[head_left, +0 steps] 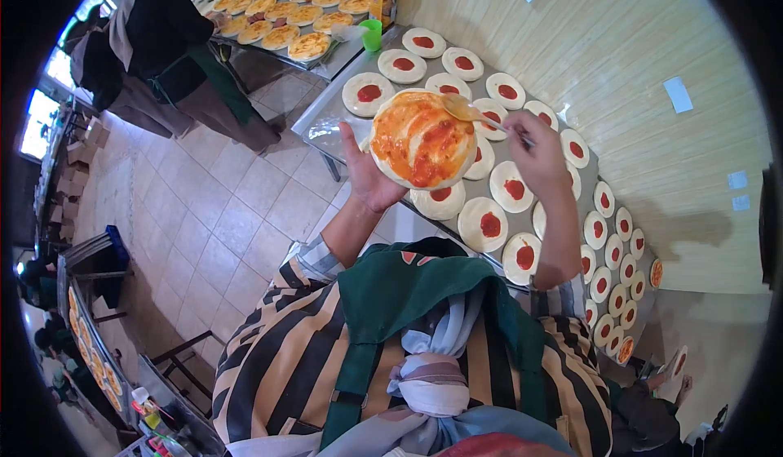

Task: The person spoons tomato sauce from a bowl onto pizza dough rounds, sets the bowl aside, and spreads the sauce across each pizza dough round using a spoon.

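Observation:
A round pizza base (418, 148), spread with orange-red sauce out to a pale rim, rests on my left hand (373, 178). My left palm is under it and the thumb sticks up free at the side; the other fingers are hidden beneath the dough. In my right hand (538, 151) is a spoon (462, 109), gripped by its handle. Its sauce-coated bowl lies against the upper right of the base. Below and around my hands, pale dough rounds (514, 189), each with a red dab of sauce in the middle, sit on the metal table (330, 122).
More dough rounds (613, 251) run along the wall on the right. A second table (334, 64) at the back holds topped pizzas (310, 46) and a green cup (371, 35). Two people (175, 45) stand at the left; another person's hands (683, 388) show at lower right.

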`<state>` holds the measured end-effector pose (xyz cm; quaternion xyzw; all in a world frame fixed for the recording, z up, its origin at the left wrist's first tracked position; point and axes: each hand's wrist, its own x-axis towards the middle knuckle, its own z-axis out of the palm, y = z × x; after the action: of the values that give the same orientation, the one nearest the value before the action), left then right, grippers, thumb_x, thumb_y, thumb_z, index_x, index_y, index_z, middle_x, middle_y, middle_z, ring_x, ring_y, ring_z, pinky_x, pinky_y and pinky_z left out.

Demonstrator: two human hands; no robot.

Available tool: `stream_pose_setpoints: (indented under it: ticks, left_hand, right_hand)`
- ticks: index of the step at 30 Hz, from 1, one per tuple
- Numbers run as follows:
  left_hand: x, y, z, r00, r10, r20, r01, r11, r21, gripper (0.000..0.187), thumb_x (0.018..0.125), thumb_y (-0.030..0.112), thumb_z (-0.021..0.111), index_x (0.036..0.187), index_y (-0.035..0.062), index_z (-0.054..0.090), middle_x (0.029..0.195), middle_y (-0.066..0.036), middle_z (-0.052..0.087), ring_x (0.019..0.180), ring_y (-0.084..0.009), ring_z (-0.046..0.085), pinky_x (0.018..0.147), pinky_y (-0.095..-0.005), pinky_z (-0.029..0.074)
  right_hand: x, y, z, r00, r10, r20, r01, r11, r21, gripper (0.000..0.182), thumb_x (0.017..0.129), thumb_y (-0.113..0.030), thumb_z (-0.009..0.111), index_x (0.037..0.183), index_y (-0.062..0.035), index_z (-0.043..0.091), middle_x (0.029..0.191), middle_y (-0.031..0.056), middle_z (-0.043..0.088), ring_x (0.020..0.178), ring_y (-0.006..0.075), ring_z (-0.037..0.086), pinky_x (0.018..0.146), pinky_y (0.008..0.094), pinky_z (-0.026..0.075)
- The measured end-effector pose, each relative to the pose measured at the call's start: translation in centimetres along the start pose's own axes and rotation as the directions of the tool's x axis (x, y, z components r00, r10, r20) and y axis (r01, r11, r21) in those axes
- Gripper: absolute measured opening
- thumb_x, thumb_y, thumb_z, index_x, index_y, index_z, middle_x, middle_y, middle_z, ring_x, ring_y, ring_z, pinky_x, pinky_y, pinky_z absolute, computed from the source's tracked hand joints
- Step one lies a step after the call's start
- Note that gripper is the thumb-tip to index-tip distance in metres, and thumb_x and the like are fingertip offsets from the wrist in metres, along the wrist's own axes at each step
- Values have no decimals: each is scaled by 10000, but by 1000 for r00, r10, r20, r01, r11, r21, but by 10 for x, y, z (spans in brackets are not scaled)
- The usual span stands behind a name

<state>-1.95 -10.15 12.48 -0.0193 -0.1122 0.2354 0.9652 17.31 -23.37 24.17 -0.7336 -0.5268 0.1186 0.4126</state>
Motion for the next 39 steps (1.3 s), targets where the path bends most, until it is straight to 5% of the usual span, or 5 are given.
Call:
stream_pose_setpoints:
  ticks: [17,25,29,35,39]
  left_hand:
    - [-8,8,10,994,-1,-108,17,989,147,1075,742,864,362,1487,98,246,1525,-173,265,1391,-366,289,1138,-545,208]
    - [-9,14,2,998,-52,-17,52,998,-20,1076,748,859,362,1492,92,231,1541,-180,222,1408,-384,238,1148,-554,161]
    - [-7,4,10,994,-40,-105,49,995,84,1070,754,859,345,1485,85,244,1532,-181,246,1399,-382,263,1146,-553,175]
    - [-8,-5,5,995,-64,81,70,995,-66,1081,761,871,277,1466,51,269,1508,-187,290,1377,-373,311,1138,-552,209]
    - [-4,-27,14,986,-70,-150,87,990,115,1092,755,876,282,1466,47,271,1509,-186,291,1380,-360,311,1141,-535,212]
  right_hand:
    - [2,-48,30,946,-113,302,131,991,-38,124,831,-32,552,946,-4,591,848,136,611,728,243,620,662,335,495]
    - [-10,-27,18,911,-165,379,170,985,22,107,816,6,559,916,15,594,812,135,620,720,205,614,673,300,495]
    - [4,-32,48,969,-110,220,96,993,71,109,807,-20,572,909,17,589,815,146,622,708,221,615,648,324,482]
    - [-6,-11,1,922,-46,385,40,999,25,119,799,20,556,913,28,587,809,108,627,751,153,610,694,298,506]
    - [-7,-18,24,917,-162,365,112,982,154,99,821,-11,574,912,22,592,833,118,630,735,180,609,692,288,495]
